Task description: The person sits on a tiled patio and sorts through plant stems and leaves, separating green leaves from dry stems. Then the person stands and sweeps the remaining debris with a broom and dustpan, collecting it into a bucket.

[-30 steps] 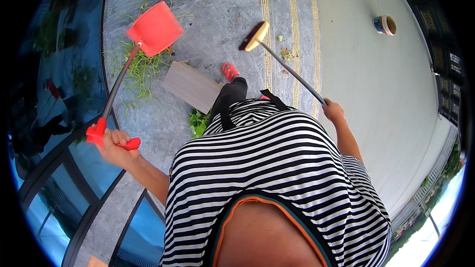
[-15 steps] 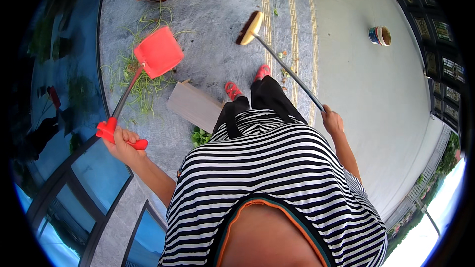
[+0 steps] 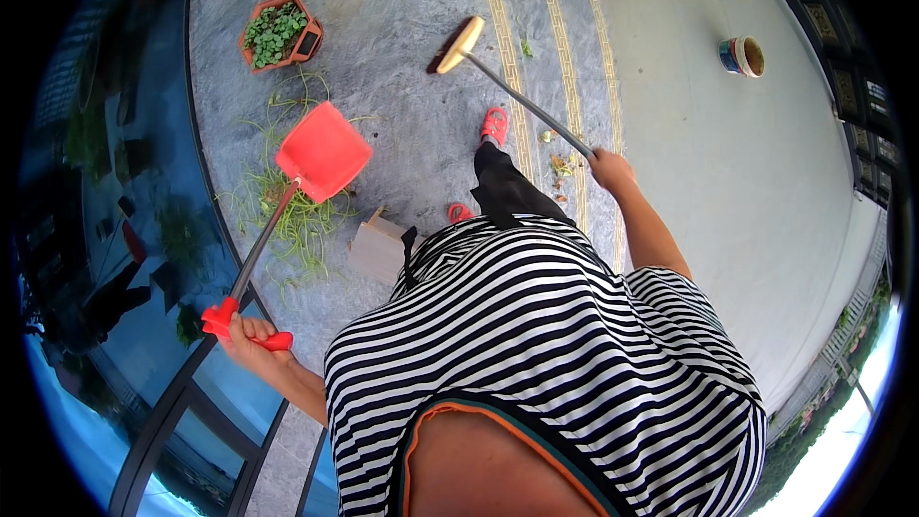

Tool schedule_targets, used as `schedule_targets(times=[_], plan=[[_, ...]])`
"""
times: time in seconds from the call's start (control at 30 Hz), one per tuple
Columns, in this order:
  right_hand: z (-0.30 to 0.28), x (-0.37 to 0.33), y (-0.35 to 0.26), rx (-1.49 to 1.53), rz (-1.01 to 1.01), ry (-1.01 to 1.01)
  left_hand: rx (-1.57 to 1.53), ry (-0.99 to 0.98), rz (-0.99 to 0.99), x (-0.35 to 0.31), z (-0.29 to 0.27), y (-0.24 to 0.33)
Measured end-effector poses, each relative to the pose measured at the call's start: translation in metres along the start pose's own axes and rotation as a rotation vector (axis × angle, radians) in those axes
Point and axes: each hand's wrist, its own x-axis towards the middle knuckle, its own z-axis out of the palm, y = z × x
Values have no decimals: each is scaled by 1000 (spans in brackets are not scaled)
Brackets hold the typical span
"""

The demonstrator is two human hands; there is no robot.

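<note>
My left hand (image 3: 251, 337) is wrapped round the red grip of a long-handled dustpan (image 3: 325, 151). Its red pan hangs in front of trailing green plant stems, at my left. In my right hand (image 3: 611, 170) is the grey pole of a broom (image 3: 461, 45). The broom's head is cream-coloured with dark bristles and lies ahead of my feet, left of the patterned gold floor bands; whether the bristles touch the floor I cannot tell. A few leaf scraps (image 3: 561, 167) lie on the bands near the pole.
An orange planter (image 3: 280, 32) with leafy plants stands ahead on the left, next to the trailing stems (image 3: 299, 230). A pale box-like block (image 3: 377, 247) sits by my left foot. Farther right is a paint bucket (image 3: 742, 56). Dark glass (image 3: 144, 182) runs along the left, a dark gate (image 3: 825, 24) on the right.
My right foot has stepped forward. More of the orange planter shows, and the block is more covered by my body. Both hands keep hold of the broom and dustpan.
</note>
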Motion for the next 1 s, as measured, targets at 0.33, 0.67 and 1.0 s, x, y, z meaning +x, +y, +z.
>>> schedule_targets(times=[0.33, 0.67, 1.0], plan=[[-19, -140, 182, 38, 233, 84, 7, -63, 79, -24, 39, 22], [-91, -53, -13, 70, -212, 212, 4, -295, 38, 14, 92, 58], [-187, 38, -257, -50, -280, 282, -49, -425, -94, 91, 158, 92]])
